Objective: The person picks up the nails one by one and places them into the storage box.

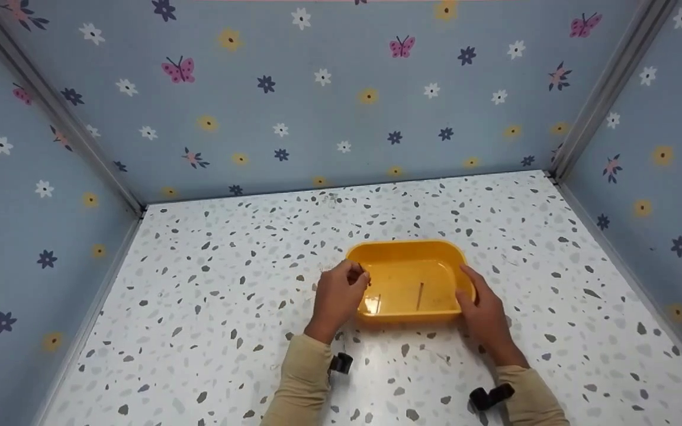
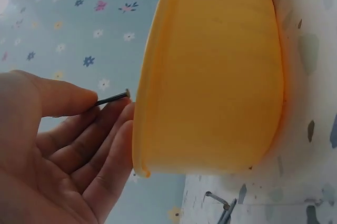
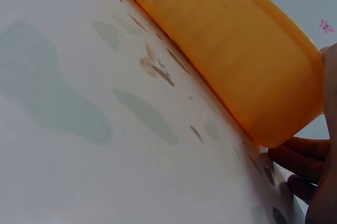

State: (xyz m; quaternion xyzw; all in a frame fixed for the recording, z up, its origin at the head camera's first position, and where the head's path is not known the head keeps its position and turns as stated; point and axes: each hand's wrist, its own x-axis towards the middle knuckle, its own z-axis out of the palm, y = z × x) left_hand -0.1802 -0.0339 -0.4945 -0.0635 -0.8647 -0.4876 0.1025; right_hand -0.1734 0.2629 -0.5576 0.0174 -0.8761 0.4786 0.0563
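Observation:
My left hand point(image 1: 339, 296) is at the left end of a yellow plastic tray point(image 1: 406, 244), pinching a dark nail point(image 2: 113, 99) between thumb and forefinger. The nail's flat head points toward the tray, and the other fingers lie against the rim. On the tray floor are a nail point(image 1: 420, 297) and a second thin, fainter one point(image 1: 379, 303). My right hand point(image 1: 486, 310) grips the tray's right end, thumb over the rim and fingers around the outside; in the right wrist view its fingers point(image 3: 300, 163) reach under the tray's edge.
More nails point(image 2: 227, 212) lie on the speckled table point(image 1: 228, 296) beside the tray. Flowered blue panels point(image 1: 317, 106) stand behind and at both sides of the table. A black wrist mount point(image 1: 491, 396) is on the right sleeve, another point(image 1: 341, 362) on the left.

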